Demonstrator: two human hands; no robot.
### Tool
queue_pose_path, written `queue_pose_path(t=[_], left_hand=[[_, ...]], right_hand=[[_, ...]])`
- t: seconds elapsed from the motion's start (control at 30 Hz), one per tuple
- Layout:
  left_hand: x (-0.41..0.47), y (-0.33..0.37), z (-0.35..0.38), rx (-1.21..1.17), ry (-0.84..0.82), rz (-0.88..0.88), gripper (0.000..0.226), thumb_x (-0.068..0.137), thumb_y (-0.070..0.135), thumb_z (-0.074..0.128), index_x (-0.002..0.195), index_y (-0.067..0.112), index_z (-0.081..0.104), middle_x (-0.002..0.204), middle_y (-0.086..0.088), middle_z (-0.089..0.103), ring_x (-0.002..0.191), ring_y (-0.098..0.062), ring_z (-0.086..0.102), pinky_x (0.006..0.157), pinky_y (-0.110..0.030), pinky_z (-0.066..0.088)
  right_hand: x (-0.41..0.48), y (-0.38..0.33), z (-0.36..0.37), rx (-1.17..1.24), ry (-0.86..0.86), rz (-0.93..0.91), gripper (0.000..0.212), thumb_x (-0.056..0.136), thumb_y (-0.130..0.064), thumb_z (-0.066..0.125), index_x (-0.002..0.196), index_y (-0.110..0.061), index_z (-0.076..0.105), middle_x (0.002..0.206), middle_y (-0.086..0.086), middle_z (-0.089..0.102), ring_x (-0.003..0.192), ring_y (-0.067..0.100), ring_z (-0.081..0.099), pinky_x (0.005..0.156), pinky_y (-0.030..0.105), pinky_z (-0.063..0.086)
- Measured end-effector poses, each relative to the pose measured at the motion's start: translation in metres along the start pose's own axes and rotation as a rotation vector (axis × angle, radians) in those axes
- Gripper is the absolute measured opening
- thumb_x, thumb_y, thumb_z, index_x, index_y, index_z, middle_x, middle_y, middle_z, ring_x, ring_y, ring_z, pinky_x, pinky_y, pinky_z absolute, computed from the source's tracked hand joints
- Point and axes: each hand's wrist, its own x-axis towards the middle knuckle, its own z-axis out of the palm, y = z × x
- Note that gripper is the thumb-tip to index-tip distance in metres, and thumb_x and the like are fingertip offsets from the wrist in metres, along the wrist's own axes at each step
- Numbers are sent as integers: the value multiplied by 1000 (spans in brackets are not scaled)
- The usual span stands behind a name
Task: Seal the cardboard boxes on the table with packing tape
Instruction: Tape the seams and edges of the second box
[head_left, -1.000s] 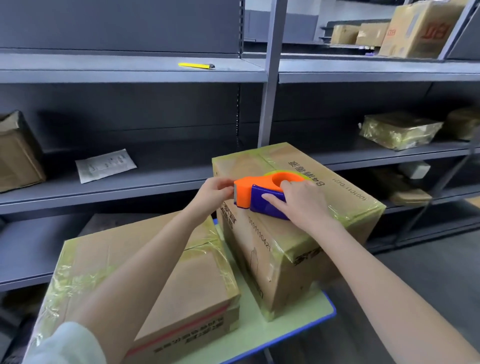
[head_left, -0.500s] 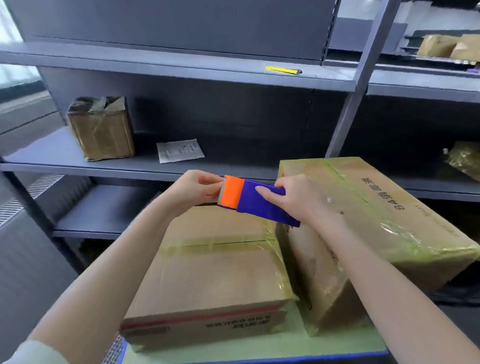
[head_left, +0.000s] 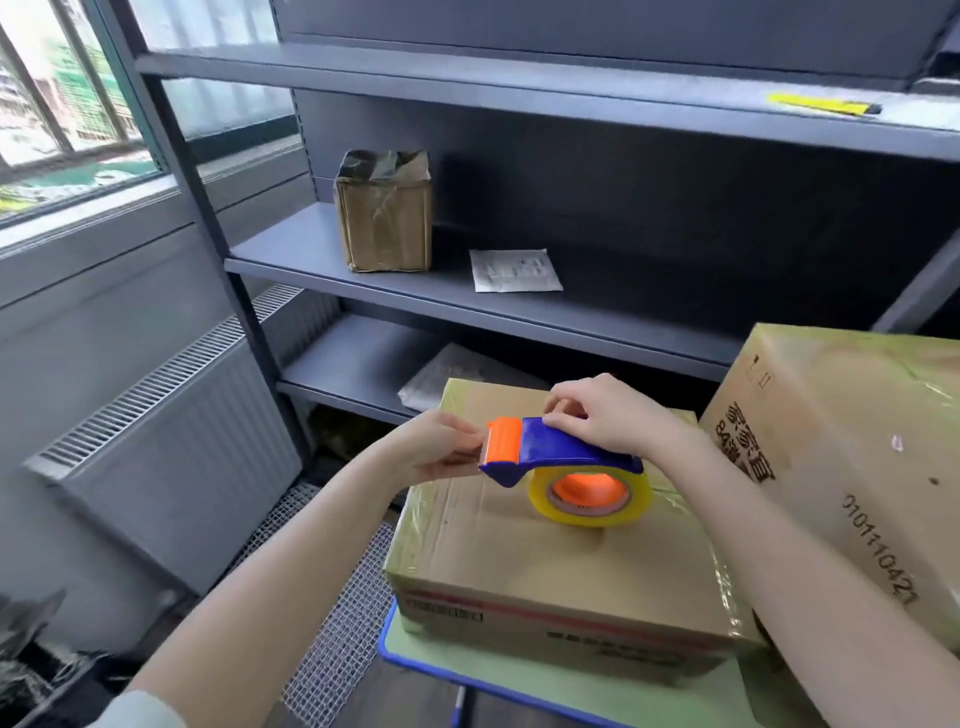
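Note:
A blue and orange tape dispenser (head_left: 550, 449) with a roll of clear yellowish tape (head_left: 589, 496) hangs just above a flat cardboard box (head_left: 545, 551) on the green table (head_left: 519, 680). My right hand (head_left: 608, 418) grips the dispenser's blue body from above. My left hand (head_left: 441, 449) pinches at the orange cutter end, where the tape's end lies; the tape itself is hard to see there. A taller taped box (head_left: 852, 457) with printed numbers stands to the right, touching the flat one.
Grey metal shelving (head_left: 467, 296) stands behind the table, with a small taped box (head_left: 384, 210), a white packet (head_left: 514, 270) and a yellow knife (head_left: 826, 104). A radiator (head_left: 171, 452) and window are at left. Wire mesh (head_left: 332, 623) lies on the floor.
The view has swung left. Both hands carried the dispenser from the tall box over to the flat box, and the roll now hangs below the dispenser body.

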Motion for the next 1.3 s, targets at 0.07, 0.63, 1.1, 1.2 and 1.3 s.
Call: queue_pose_path(t=[0.07, 0.63, 1.1, 1.2, 1.3], left_hand=[[2, 2, -3, 5, -1, -12, 14, 93, 3, 53, 91, 1, 66, 75, -7, 70, 64, -10, 68, 64, -20, 56], [16, 17, -14, -39, 19, -118, 14, 88, -1, 59, 76, 2, 64, 58, -6, 66, 48, -6, 61, 51, -16, 54], [-9, 10, -109, -63, 323, -48, 5, 87, 2, 61, 88, 1, 66, 57, 1, 67, 47, -3, 61, 48, -14, 52], [1, 0, -101, -34, 300, -31, 5, 87, 2, 63, 89, -1, 66, 63, -3, 70, 52, -5, 63, 50, -13, 51], [10, -6, -87, 37, 289, 5, 11, 82, 1, 68, 92, -5, 68, 71, -8, 70, 61, -10, 63, 54, -13, 53]], right_hand=[[0, -14, 8, -132, -1, -6, 39, 90, -55, 49, 103, -22, 64, 98, -4, 65, 90, 18, 58, 74, 34, 49], [-9, -15, 8, -382, -159, -30, 92, 82, -35, 61, 148, -43, -3, 103, -1, 48, 88, 20, 50, 68, 30, 43], [17, -28, -10, -595, -275, -91, 84, 81, -28, 58, 146, -47, 9, 93, 0, 45, 82, 20, 50, 68, 34, 47], [25, -26, -6, -669, -302, -82, 79, 79, -27, 58, 144, -47, 19, 90, -1, 47, 78, 21, 50, 63, 31, 42], [26, -21, -2, -686, -321, -56, 73, 78, -44, 62, 142, -46, 27, 89, -4, 48, 82, 20, 49, 63, 29, 39]])
